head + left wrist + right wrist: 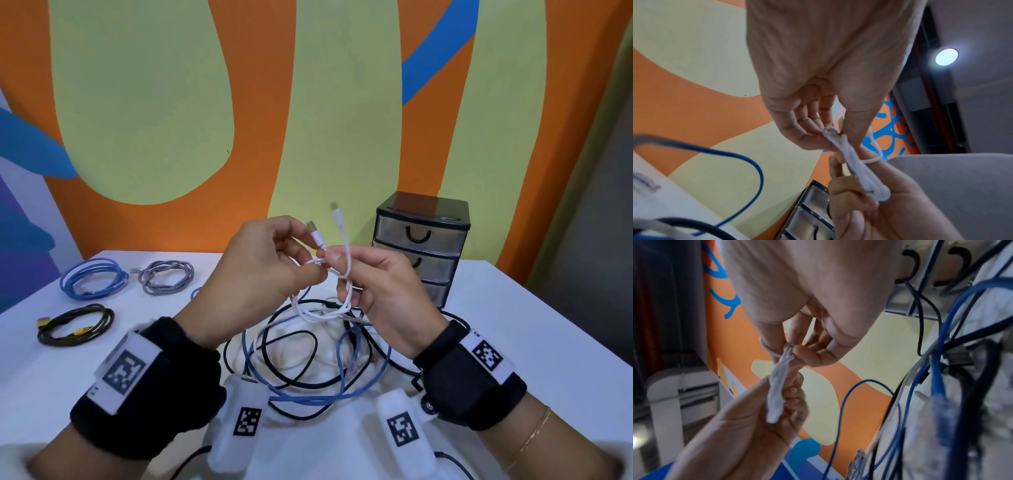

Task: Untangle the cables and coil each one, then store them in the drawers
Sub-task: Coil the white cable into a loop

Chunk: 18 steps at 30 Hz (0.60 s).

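Note:
A thin white cable (pixel 320 312) is bunched into a small coil held in the air above the table. My left hand (pixel 313 270) pinches one side of it and my right hand (pixel 342 274) grips the other, with a strand looped around a right finger. Both white connector ends (pixel 337 216) stick up between the hands. In the left wrist view my left hand (pixel 828 139) pinches the top of the white bundle (pixel 859 170). The right wrist view has my right hand (pixel 791 352) pinching the same bundle (pixel 777 394). A tangle of blue and black cables (pixel 308 363) lies under the hands.
A small black drawer unit (pixel 421 240) with three shut clear drawers stands at the back right of the white table (pixel 513 325). Three coiled cables lie at the left: blue (pixel 94 278), grey (pixel 168 277), and black with yellow plugs (pixel 75 326). A painted wall rises close behind.

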Motion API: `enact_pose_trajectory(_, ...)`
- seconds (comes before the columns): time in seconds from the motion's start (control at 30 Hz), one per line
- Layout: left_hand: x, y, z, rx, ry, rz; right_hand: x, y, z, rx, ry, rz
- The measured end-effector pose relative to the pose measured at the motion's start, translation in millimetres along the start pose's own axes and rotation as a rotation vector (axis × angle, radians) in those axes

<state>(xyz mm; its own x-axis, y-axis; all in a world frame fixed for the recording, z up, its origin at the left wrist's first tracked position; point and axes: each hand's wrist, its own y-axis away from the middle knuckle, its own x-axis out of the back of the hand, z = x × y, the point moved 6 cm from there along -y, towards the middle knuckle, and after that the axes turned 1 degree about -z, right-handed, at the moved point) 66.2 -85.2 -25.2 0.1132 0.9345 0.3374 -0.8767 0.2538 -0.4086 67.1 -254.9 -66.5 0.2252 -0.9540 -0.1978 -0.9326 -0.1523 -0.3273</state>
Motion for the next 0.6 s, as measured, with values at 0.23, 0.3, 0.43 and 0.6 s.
enact_pose_trajectory(0.23, 4, 3, 8, -0.088, -0.157, 0.061, -6, 1, 2, -0.092, -0.022, -0.128)
enact_pose_trajectory(0.3, 9, 2, 7, -0.073, -0.127, 0.08, -6, 1, 5, -0.125, -0.013, -0.129)
enact_pose_trajectory(0.43, 8, 1, 5, -0.07, -0.145, 0.064, 2, -2, 8, -0.115, 0.146, -0.045)
enact_pose_trajectory(0.6, 5, 1, 3, -0.059, -0.095, 0.013, 10, -1, 8, -0.107, 0.244, 0.035)
